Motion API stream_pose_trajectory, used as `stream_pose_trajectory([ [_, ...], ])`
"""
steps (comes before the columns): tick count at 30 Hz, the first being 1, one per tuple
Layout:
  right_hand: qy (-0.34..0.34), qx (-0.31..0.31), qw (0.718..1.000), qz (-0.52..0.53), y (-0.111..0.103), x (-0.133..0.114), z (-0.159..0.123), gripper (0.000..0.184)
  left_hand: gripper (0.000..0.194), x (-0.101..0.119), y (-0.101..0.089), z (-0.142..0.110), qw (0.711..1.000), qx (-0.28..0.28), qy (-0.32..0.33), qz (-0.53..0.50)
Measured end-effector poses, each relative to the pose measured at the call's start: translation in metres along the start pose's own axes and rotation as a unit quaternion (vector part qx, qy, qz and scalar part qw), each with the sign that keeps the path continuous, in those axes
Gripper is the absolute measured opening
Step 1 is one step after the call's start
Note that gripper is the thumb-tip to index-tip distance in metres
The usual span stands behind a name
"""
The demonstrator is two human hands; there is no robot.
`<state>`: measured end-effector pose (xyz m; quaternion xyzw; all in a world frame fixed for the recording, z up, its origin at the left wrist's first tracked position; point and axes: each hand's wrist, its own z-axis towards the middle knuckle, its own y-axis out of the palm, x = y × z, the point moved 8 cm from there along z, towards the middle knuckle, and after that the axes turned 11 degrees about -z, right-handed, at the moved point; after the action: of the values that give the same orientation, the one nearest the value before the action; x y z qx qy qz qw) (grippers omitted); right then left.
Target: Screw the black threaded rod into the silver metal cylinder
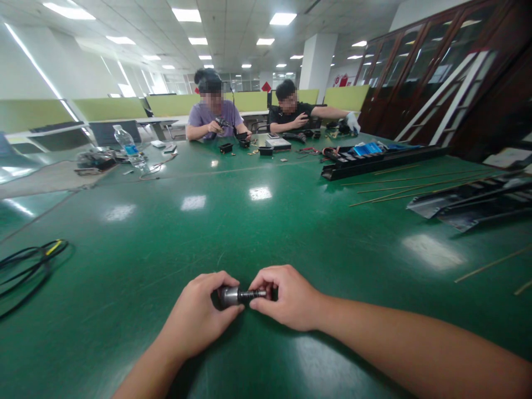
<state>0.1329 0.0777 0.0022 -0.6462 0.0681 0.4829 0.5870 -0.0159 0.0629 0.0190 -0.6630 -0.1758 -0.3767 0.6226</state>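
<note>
Just above the near part of the green table, I hold a metal shaft assembly [231, 296] lying roughly level. It has a thick grey cylinder on the left and a thinner shaft, with what looks like a dark spring around it, on the right. My left hand [197, 315] is closed around the cylinder, thumb on the near side. The fingers and thumb of my right hand [288, 298] close on the thin end. Fingers partly cover both ends, so I cannot make out the tips.
A coiled black cable [29, 271] lies at left on the green table [166, 238]. A plastic bottle [128, 145] stands tilted behind. Black channels [374, 162] and thin rods [399, 194] lie at right. Across the table, two people [214, 113] handle parts near small black boxes [225, 148].
</note>
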Motion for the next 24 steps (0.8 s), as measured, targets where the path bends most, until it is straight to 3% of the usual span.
stream_pose_trajectory([
  [24, 0.018, 0.017, 0.999, 0.035, -0.0034, 0.0003, 0.0001, 0.009, 0.018, -0.0048, -0.0082, -0.0016, 1.000, 0.013, 0.004, 0.014],
])
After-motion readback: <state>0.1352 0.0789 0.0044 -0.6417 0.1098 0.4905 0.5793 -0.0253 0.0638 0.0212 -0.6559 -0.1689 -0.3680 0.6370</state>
